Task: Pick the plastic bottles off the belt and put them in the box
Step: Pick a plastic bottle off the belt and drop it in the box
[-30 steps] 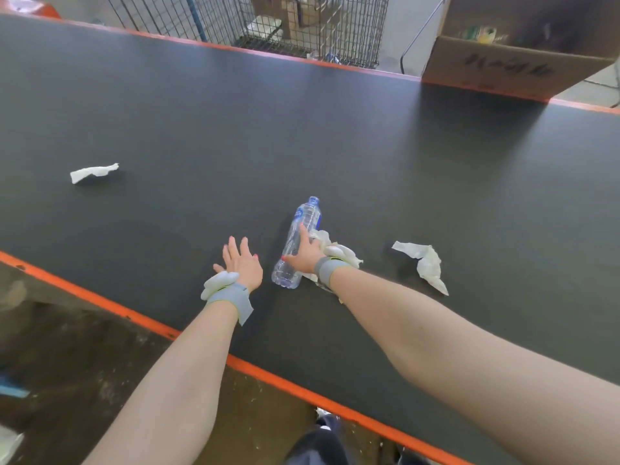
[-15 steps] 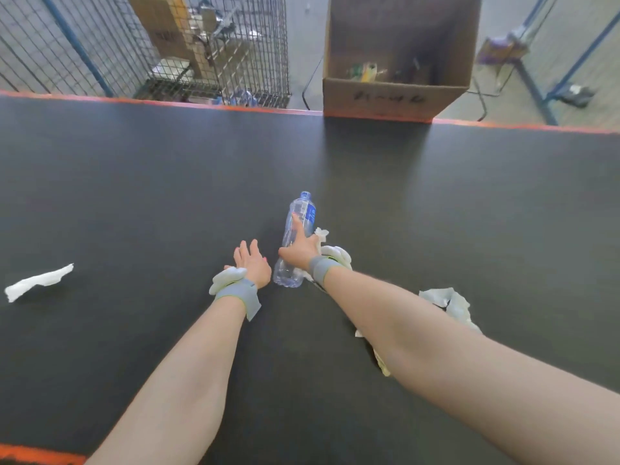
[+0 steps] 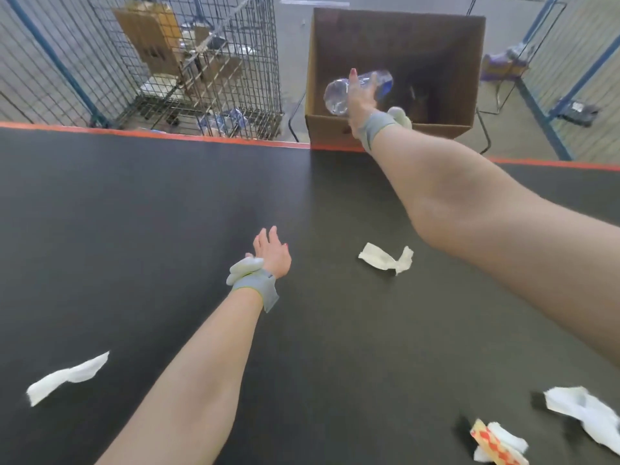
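One clear plastic bottle (image 3: 359,90) sits gripped in our right hand (image 3: 360,99) over the brown cardboard box (image 3: 389,129); our left hand (image 3: 271,253) hovers spread above the black belt (image 3: 167,213).

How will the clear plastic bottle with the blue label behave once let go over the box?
The clear plastic bottle with the blue label looks empty, so probably light. The right hand holds it sideways above the brown cardboard box; round-bodied, it would likely drop, bounce and roll inside.
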Tool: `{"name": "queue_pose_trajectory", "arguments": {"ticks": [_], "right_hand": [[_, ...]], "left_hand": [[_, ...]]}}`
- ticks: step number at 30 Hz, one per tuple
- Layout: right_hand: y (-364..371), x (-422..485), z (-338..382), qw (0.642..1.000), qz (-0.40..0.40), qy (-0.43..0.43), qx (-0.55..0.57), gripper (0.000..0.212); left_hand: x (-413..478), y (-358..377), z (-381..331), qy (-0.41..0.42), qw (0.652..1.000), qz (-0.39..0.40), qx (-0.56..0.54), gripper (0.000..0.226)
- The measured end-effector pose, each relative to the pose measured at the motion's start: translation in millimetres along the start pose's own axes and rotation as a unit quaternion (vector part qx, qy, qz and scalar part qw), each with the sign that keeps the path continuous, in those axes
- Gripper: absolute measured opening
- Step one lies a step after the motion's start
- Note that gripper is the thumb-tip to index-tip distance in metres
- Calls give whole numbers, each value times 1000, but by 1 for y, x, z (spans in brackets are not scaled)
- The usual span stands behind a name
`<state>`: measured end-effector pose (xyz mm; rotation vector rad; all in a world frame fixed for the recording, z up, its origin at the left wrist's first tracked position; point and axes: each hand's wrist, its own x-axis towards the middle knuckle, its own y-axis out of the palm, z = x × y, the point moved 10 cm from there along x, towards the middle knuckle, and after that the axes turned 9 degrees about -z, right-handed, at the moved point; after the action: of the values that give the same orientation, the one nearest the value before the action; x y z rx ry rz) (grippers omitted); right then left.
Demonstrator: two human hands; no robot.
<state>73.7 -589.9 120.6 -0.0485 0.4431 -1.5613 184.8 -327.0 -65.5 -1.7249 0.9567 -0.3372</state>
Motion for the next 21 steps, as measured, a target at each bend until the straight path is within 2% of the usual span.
{"name": "queue_pose_trajectory", "arguments": {"ticks": [3,6,8,13,17,21], "right_hand": [[2,-9,-29,997,4,2,-74,69],[13,-46,-97,979,68,12,-193,81],[16,-81,-143,946,127,14,-298,88],[11,-201,-244,827,272,-10,-493,93],[7,-281,-295,792,330,-17,-513,100],[9,-345,-328,777,377,-60,-501,106]], "left_hand": [[-2,17,23,-15,999,21,26,56],[-26,30,50,-21,994,57,86,64],[-48,33,67,-35,989,84,119,69],[-126,46,119,-9,966,162,202,83],[-171,53,159,9,950,191,247,101],[-207,57,176,12,951,199,237,101]]}}
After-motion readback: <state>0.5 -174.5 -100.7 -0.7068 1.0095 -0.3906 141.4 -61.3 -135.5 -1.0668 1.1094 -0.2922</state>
